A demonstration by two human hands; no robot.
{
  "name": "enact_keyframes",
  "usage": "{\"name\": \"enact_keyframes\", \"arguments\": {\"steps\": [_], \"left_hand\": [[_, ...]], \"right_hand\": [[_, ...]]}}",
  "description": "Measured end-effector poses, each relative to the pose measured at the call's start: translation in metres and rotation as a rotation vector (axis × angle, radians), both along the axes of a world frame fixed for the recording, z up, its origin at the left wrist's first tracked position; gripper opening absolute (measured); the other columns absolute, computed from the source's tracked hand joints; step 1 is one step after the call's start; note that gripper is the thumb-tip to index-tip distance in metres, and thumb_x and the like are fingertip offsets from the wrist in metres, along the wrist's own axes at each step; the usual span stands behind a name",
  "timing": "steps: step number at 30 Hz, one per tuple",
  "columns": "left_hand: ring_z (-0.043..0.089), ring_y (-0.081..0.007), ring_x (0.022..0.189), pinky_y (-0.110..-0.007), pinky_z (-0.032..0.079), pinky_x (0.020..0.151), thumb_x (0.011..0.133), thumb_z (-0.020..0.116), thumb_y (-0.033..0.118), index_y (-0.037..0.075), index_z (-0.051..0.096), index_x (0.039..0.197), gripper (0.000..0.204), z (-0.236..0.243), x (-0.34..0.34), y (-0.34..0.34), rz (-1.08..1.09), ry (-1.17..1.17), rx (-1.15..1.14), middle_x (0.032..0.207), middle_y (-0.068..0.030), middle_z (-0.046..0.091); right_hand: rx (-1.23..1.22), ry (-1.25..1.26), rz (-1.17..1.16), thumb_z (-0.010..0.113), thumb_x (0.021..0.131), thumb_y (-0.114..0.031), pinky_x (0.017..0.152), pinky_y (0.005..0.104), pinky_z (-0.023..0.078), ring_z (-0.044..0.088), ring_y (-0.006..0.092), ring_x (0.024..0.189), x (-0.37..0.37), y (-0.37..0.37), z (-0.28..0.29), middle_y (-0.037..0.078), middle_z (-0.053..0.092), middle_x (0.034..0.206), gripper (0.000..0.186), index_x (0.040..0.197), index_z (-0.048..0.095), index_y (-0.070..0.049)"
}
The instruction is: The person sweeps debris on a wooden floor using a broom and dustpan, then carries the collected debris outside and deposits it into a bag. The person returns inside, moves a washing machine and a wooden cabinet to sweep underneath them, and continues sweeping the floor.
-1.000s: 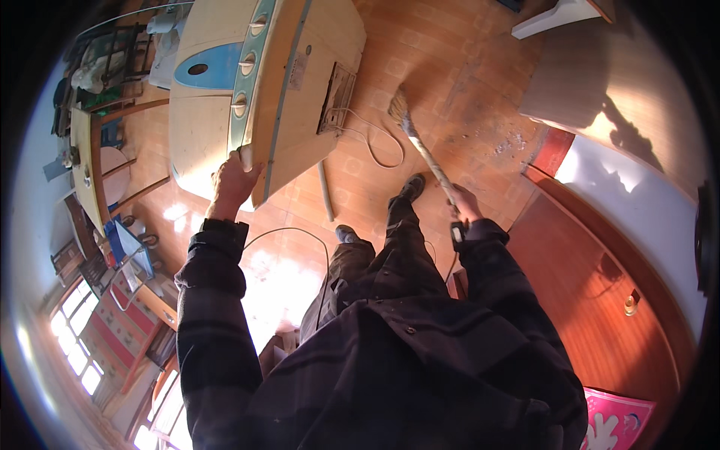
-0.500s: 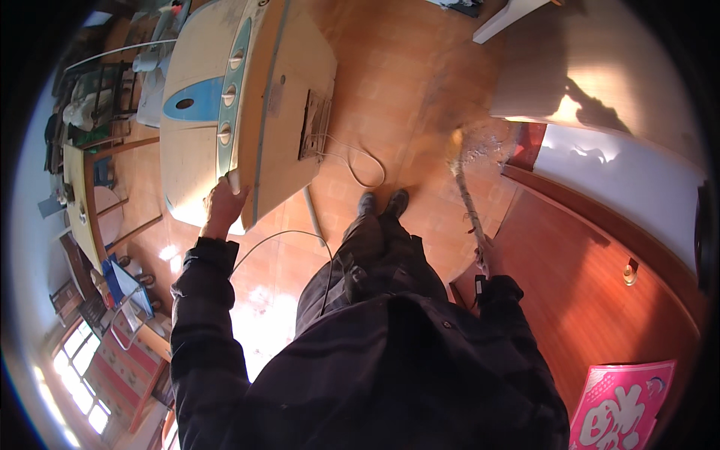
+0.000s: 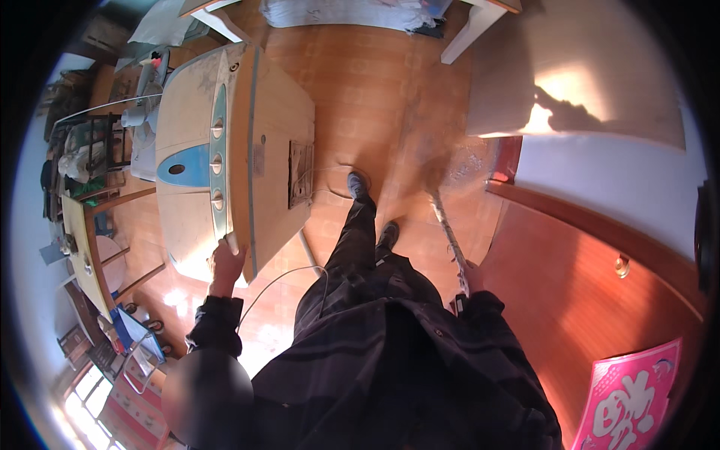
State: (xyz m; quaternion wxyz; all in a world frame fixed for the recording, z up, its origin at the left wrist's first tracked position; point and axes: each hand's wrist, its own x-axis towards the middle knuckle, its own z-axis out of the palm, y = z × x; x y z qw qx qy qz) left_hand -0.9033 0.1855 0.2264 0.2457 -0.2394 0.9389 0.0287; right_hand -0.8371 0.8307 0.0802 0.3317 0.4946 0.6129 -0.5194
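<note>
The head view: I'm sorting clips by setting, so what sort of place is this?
Probably a room in a home: there's a reddish wooden door, a pink poster and a cream appliance that looks like a washing machine.

Daylight blazes in the window (image 3: 88, 401) at lower left, and glare burns part of the floor (image 3: 274, 322) white and bleaches the near corner of the washer (image 3: 276, 127). A sunlit patch with a jagged shadow marks the wooden panel (image 3: 495, 90); shade bands the red door (image 3: 540, 277). The broom's (image 3: 447, 229) far end smears, a round blur veils the left sleeve (image 3: 214, 326), and fisheye distortion bends edges toward a black rim.
</note>
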Motion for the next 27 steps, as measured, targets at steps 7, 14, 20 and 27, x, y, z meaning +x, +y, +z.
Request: {"name": "enact_keyframes", "arguments": {"steps": [7,14,20,27], "left_hand": [[0.067,-0.0398,0.087,-0.050,0.049,0.081,0.077,0.070,0.054,-0.002,0.059,0.100,0.061,0.014,-0.006,0.000,0.090,-0.068,0.080,0.090,-0.0236,0.069],[0.066,-0.0431,0.081,-0.050,0.051,0.072,0.082,0.064,0.059,-0.003,0.063,0.083,0.062,0.050,-0.073,0.002,0.042,-0.122,0.091,0.081,-0.0286,0.066],[0.065,-0.0419,0.085,-0.050,0.049,0.073,0.084,0.068,0.046,0.000,0.057,0.096,0.049,0.060,-0.175,0.042,0.002,0.108,0.206,0.085,-0.0222,0.067],[0.065,-0.0401,0.090,-0.051,0.049,0.075,0.084,0.069,0.042,0.002,0.055,0.098,0.045,0.054,-0.289,0.051,0.007,0.180,0.008,0.089,-0.0206,0.067]], "right_hand": [[-0.124,-0.049,-0.025,0.054,0.096,-0.025,0.036,0.0199,0.029,0.036,0.0049,0.041,-0.061,0.001,0.055,-0.004,0.042,0.060,0.019,0.109,0.063,-0.015],[-0.076,0.106,0.363,0.062,0.090,-0.018,0.038,0.0239,0.033,0.047,0.0074,0.044,-0.164,-0.038,0.065,0.002,0.055,0.063,0.028,0.114,0.069,-0.008],[-0.058,0.280,0.753,0.063,0.085,-0.017,0.040,0.0298,0.042,0.051,0.0144,0.041,-0.278,-0.103,0.014,0.006,0.056,0.059,0.023,0.105,0.070,-0.007],[-0.013,0.566,0.892,0.062,0.082,-0.026,0.065,0.0393,0.049,0.064,0.0257,0.066,-0.362,-0.153,-0.076,0.013,0.066,0.069,0.028,0.095,0.071,-0.002]]}}
